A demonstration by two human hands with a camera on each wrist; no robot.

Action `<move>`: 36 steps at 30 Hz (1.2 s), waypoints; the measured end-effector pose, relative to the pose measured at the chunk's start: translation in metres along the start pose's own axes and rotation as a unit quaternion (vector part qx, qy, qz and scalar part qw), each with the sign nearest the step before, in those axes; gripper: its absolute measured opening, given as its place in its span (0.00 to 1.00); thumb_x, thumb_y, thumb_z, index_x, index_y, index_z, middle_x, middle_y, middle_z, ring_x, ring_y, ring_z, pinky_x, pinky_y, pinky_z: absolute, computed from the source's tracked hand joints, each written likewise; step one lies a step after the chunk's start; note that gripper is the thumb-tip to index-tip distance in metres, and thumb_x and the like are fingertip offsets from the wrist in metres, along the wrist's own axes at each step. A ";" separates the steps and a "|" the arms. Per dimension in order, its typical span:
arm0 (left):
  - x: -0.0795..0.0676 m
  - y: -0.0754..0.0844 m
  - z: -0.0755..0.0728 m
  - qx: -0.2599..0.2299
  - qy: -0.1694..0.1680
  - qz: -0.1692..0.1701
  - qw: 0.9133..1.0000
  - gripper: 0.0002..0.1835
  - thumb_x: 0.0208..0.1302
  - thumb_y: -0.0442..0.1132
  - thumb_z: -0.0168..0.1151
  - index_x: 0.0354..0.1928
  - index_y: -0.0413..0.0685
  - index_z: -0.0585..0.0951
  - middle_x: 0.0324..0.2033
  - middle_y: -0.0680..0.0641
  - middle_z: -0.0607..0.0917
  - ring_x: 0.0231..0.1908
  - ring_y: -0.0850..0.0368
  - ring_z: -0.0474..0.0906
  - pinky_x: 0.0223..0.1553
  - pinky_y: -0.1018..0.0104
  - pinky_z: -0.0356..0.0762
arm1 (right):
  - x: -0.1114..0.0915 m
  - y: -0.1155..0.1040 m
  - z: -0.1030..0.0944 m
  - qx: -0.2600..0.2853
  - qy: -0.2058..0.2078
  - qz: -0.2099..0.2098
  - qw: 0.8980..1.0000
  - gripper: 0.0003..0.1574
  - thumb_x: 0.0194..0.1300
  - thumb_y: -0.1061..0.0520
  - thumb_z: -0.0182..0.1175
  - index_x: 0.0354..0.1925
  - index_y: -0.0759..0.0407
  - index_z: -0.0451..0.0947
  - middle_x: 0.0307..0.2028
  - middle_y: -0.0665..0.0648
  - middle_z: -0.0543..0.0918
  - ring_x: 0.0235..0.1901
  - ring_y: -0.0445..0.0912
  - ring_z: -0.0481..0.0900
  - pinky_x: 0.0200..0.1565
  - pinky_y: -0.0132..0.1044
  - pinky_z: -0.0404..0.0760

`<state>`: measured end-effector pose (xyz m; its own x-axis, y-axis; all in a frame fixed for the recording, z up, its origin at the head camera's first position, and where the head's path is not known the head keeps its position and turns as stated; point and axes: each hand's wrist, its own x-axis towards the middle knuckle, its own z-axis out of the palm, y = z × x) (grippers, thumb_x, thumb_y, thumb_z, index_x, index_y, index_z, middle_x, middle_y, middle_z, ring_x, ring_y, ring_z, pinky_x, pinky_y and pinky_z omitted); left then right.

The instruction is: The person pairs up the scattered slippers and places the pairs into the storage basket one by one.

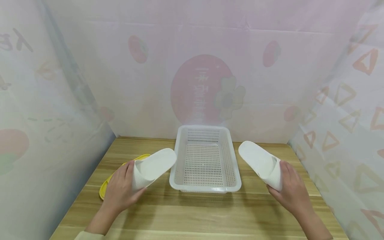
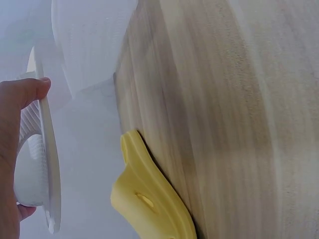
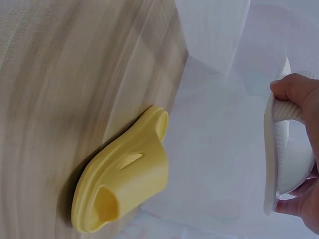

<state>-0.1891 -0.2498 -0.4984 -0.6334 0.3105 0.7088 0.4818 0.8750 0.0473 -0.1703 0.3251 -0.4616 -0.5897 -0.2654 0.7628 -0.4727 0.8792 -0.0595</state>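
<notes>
My left hand (image 1: 120, 186) grips a white slide slipper (image 1: 160, 162) by its ribbed strap, the sole tilted up and its far end beside the basket's left rim. On the other side my right hand (image 1: 292, 190) holds a matching white slipper (image 1: 257, 158) by the strap, right of the basket. Both are raised off the table in the wrist views, thumb on the sole edge. A yellow slipper (image 2: 149, 194) lies below my left hand, partly covered in the head view. Another yellow slipper (image 3: 124, 174) lies on the table below my right hand, hidden in the head view.
A white perforated plastic basket (image 1: 205, 189) stands mid-table with nothing visible inside. The wood-grain table (image 1: 192, 216) is bounded by printed cloth (image 1: 150, 83) at the back and both sides.
</notes>
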 end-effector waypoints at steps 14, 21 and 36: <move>0.024 0.007 0.006 -0.006 0.011 0.062 0.998 0.58 0.31 0.55 0.73 0.65 0.25 0.65 0.54 0.29 0.73 0.50 0.32 0.72 0.52 0.40 0.71 | 0.024 -0.008 -0.008 -0.002 -0.010 -0.038 0.999 0.53 0.60 0.34 0.48 0.62 0.79 0.63 0.53 0.77 0.71 0.52 0.71 0.69 0.55 0.63 0.67; 0.032 0.010 0.007 0.002 0.009 0.079 0.997 0.59 0.30 0.55 0.76 0.65 0.26 0.65 0.53 0.29 0.74 0.49 0.31 0.72 0.52 0.41 0.72 | 0.032 -0.012 -0.012 -0.003 -0.042 -0.046 0.998 0.51 0.59 0.37 0.49 0.63 0.78 0.62 0.56 0.76 0.70 0.55 0.71 0.67 0.57 0.63 0.64; 0.050 0.019 0.006 0.014 -0.004 0.115 0.993 0.60 0.31 0.56 0.78 0.65 0.27 0.66 0.54 0.30 0.75 0.51 0.33 0.72 0.54 0.43 0.72 | 0.049 -0.020 -0.010 -0.004 0.002 -0.112 0.994 0.47 0.62 0.39 0.45 0.61 0.78 0.65 0.55 0.76 0.72 0.53 0.71 0.68 0.54 0.63 0.65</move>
<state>-0.2154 -0.2154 -0.4663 -0.5144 0.5059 0.6924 0.5972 0.7908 -0.1340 -0.1828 0.2983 -0.4165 -0.4681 -0.4533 0.7586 -0.5868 0.8012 0.1167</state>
